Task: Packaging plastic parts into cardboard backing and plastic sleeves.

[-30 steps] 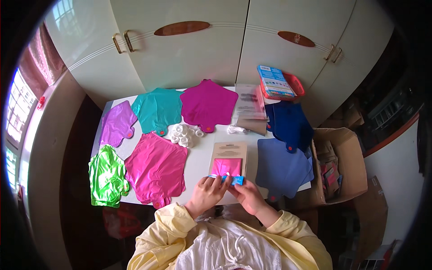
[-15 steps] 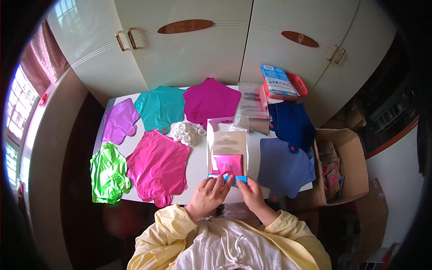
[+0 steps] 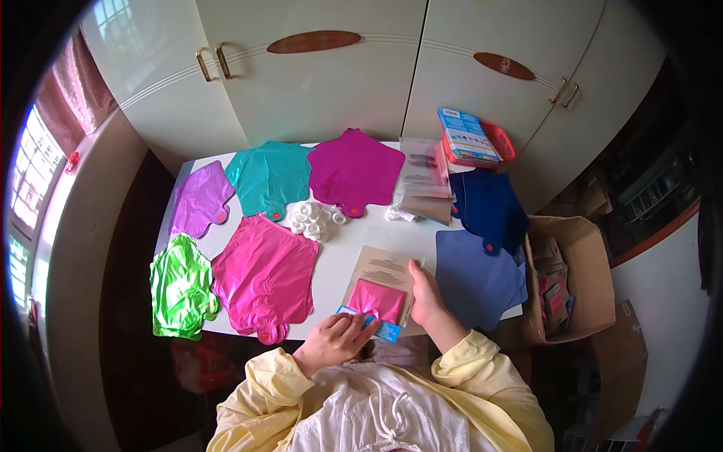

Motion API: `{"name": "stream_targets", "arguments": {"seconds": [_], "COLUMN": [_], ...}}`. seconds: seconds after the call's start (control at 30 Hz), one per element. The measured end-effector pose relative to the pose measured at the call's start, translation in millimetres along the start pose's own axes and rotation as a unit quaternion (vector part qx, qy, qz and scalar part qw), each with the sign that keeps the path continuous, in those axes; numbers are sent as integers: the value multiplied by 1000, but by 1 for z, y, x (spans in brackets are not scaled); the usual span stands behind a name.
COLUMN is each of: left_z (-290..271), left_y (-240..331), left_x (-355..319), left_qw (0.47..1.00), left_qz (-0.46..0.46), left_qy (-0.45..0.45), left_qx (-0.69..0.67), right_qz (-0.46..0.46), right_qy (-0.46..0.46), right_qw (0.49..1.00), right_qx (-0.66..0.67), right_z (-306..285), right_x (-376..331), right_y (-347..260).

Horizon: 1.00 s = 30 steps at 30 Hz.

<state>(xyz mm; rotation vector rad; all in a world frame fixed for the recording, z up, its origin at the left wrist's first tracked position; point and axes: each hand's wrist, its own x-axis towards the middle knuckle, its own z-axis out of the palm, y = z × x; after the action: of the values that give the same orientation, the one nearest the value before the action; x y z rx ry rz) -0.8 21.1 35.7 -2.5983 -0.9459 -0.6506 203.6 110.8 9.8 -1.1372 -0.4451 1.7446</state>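
A clear plastic packet holds a beige card, a folded pink foil balloon and a blue strip along its near end. It lies tilted at the table's front edge. My left hand grips the near end, its fingertips over the blue strip and the pink foil. Along the right edge of the packet, my right hand holds it with the thumb pointing up; its other fingers are mostly hidden. Left of the packet, a large flat pink foil balloon lies spread out.
Around the white table lie green, purple, teal, magenta, navy and slate-blue flat balloons. White ribbon rolls sit mid-table. A red basket stands behind; a cardboard box is right.
The packet has come nearer and turned askew. My right hand has shifted from its near end up along its right side. The clear flap above the card no longer shows stretched out.
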Motion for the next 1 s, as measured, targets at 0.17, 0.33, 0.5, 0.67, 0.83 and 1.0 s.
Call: {"name": "stream_targets", "arguments": {"seconds": [0.17, 0.33, 0.5, 0.67, 0.83, 1.0], "left_z": [-1, 3, 2, 5, 1, -3], "left_y": [-6, -4, -1, 0, 5, 6], "left_x": [-16, -24, -24, -20, -26, -24], "left_qw": [1000, 999, 999, 999, 998, 996], "left_qz": [-6, -10, -30, -20, -30, -44], "left_qy": [19, -32, -39, -45, -63, -82], "left_qx": [19, 18, 17, 9, 8, 2], "right_qz": [-12, -245, -523, -368, -385, -361], "right_qy": [-49, 28, -57, -223, -175, -164], "right_qw": [999, 962, 557, 494, 477, 580], "right_qx": [-19, -116, -642, -755, -771, -711], "right_z": [17, 15, 38, 25, 20, 35], "right_x": [17, 38, -5, 29, 49, 5], "right_y": [0, 24, -10, 9, 7, 6]}}
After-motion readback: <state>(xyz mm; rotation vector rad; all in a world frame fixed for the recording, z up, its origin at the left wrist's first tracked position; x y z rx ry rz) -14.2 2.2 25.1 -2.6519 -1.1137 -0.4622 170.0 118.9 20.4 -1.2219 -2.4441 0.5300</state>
